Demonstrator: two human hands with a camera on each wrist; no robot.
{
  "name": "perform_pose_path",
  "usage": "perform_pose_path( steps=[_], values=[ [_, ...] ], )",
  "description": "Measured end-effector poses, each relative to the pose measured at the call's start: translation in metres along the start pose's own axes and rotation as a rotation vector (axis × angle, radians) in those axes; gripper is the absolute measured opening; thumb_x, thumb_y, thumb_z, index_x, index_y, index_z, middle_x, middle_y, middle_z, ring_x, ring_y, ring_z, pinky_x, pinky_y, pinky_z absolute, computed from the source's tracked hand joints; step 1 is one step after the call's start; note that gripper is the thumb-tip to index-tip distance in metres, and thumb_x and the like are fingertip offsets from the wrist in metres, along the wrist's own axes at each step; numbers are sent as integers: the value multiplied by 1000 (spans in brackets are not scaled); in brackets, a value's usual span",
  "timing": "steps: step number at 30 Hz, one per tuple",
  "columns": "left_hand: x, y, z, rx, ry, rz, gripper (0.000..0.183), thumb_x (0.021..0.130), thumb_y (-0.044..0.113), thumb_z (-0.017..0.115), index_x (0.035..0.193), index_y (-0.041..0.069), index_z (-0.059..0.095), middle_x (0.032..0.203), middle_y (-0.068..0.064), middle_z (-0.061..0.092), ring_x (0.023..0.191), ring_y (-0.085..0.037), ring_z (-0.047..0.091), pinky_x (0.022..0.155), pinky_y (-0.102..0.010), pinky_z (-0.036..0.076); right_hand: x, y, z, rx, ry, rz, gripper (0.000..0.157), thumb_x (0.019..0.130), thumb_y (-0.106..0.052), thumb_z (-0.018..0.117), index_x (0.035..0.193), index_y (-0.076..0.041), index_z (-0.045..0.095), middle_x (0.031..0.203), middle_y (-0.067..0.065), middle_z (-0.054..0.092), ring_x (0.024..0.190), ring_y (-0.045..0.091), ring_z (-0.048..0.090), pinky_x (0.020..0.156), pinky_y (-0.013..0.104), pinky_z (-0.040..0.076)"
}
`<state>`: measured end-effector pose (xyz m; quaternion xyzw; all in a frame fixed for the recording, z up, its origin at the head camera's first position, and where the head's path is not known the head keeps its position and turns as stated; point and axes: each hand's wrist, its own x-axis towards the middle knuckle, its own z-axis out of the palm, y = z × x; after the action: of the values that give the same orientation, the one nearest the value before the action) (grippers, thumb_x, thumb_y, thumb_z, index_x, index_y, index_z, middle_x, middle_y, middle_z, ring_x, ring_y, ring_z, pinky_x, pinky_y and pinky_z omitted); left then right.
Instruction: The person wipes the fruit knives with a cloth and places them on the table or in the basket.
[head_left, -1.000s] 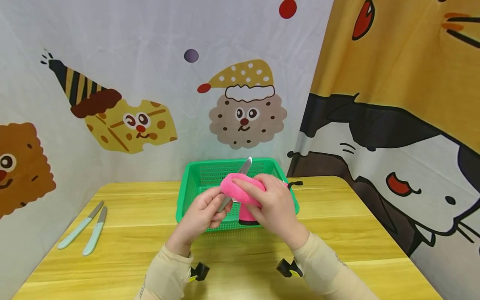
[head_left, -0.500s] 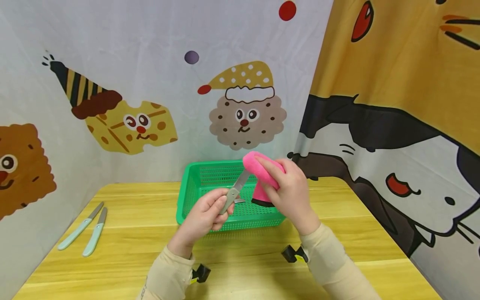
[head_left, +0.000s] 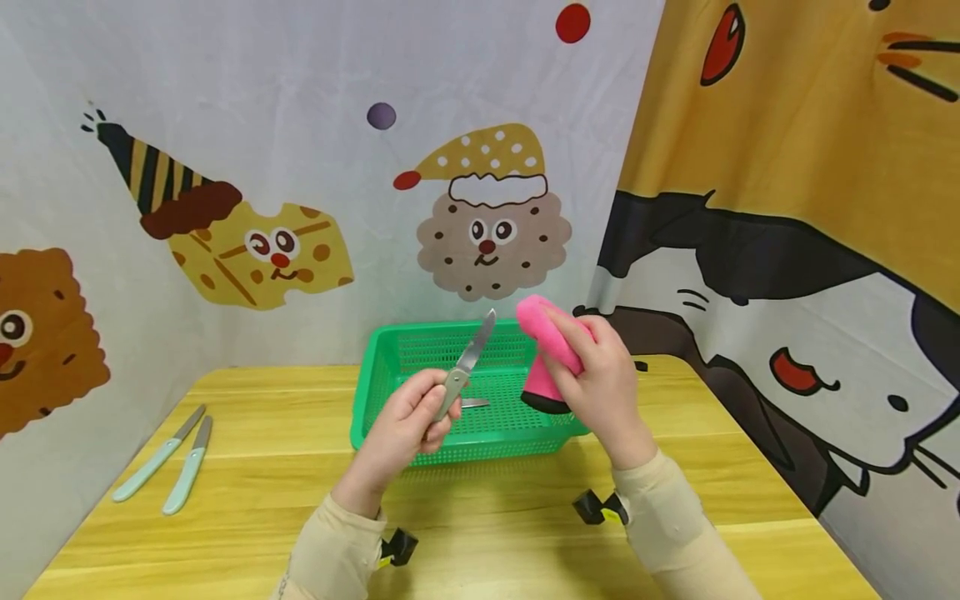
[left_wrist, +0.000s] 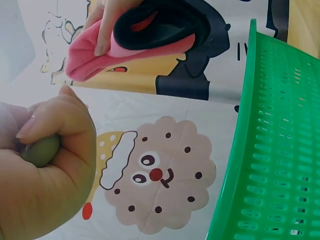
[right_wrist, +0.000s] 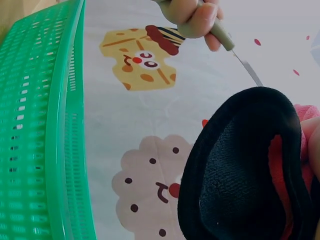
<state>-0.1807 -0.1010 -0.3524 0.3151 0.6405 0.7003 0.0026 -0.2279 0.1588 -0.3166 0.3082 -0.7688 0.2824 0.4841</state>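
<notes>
My left hand (head_left: 412,417) grips the grey-green handle of a small knife (head_left: 472,354), its blade tilted up and pointing away over the basket. In the left wrist view, the butt of the knife handle (left_wrist: 42,151) shows between curled fingers. My right hand (head_left: 596,375) pinches a folded pink cloth mitt (head_left: 547,333) with a black-edged opening, held to the right of the blade with a gap between them. That dark opening of the mitt (right_wrist: 240,165) faces the right wrist camera. Beneath both hands stands a green plastic basket (head_left: 375,375).
Inside the basket lies another blade (head_left: 475,403), partly hidden by my left hand. Two mint-handled knives, a left one (head_left: 157,457) and a right one (head_left: 189,467), lie on the wooden table (head_left: 300,467) at the left. A cartoon-printed curtain (head_left: 300,125) hangs behind.
The pink mitt was wrapped round the blade; my right hand has drawn it up and right along the blade and off the tip. The blade is now bare. My left hand has barely moved.
</notes>
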Motion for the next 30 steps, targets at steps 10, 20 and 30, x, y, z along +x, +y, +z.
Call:
perform_pose_path(
  steps=[10, 20, 30],
  values=[
    [10, 7, 4, 550, 234, 156, 13, 105, 6, 46, 105, 7, 59, 78, -3, 54, 58, -12, 41, 50, -27, 38, -7, 5, -9, -4, -4, 43, 46, 80, -8, 80, 124, -13, 68, 95, 16, 60, 79, 30, 57, 61, 43, 46],
    [16, 7, 8, 1181, 449, 471, 25, 93, -4, 63, 118, -7, 56, 97, -19, 59, 70, -28, 59, 52, -35, 52, -14, 5, -8, -9, -37, 47, 45, 80, -8, 79, 123, -11, 68, 94, 16, 59, 77, 29, 56, 59, 42, 47],
    [14, -4, 1, 1471, 487, 596, 17, 97, 1, 57, 112, -7, 59, 89, -19, 58, 55, -27, 54, 34, -29, 34, -18, 0, -5, 2, -33, 20, 47, 79, -6, 77, 125, -14, 68, 95, 14, 60, 76, 27, 55, 57, 41, 45]
  ],
)
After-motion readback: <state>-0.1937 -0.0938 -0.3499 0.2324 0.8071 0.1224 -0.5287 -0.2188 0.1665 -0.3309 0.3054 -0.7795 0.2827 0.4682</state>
